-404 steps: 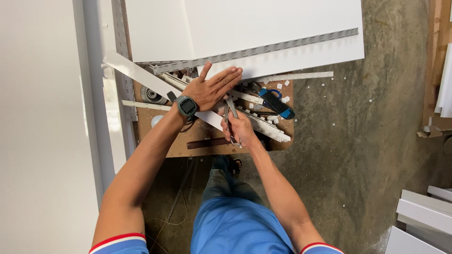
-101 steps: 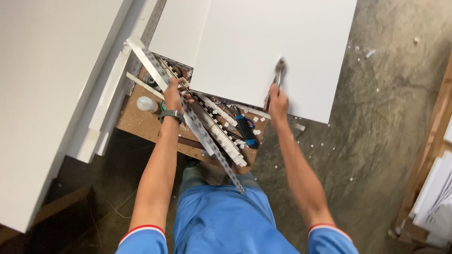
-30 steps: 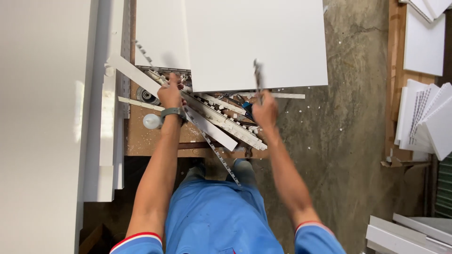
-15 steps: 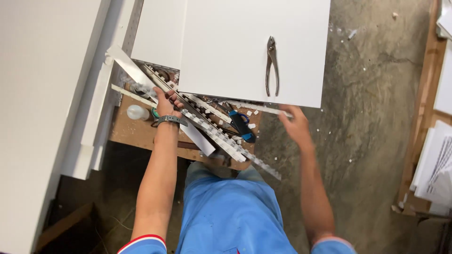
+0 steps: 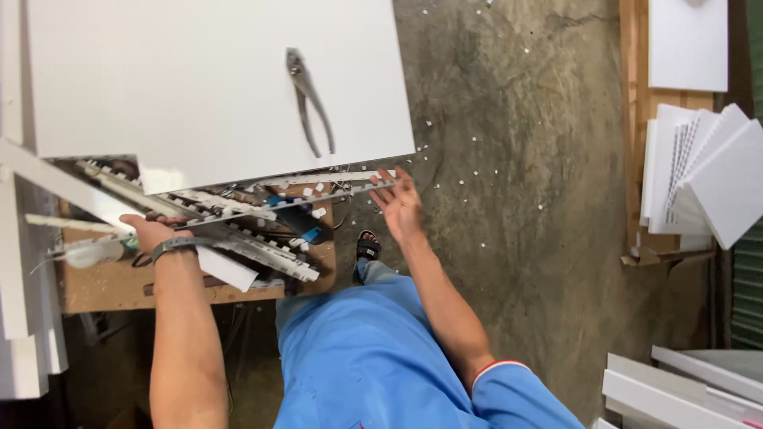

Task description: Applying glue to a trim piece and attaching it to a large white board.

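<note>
White board (image 5: 207,79) covers most of a cluttered wooden bench (image 5: 119,282), and steel pliers (image 5: 308,99) lie flat on it near its right edge, handles splayed, free of either hand and far enough in that they rest steady. At the bench's left end the left hand (image 5: 151,232), a dark band at the wrist, is closed over a bundle of long notched metal strips (image 5: 262,250), apparently pinning them so they do not slide off the pile; how tightly the fingers grip cannot be told, as the strips hide them. More strips (image 5: 334,184) poke out from under the board's near edge and past the bench's right corner. The right hand (image 5: 400,202) hangs open and empty, palm up and fingers spread, just beside those strip ends without clearly touching them. A blue-handled tool (image 5: 298,225) sits among the strips at the bench's right end. White chips (image 5: 477,139) dot the concrete floor (image 5: 524,238), and stacked white panels (image 5: 699,179) lean on a wooden rack at the right, well apart from the bench.
</note>
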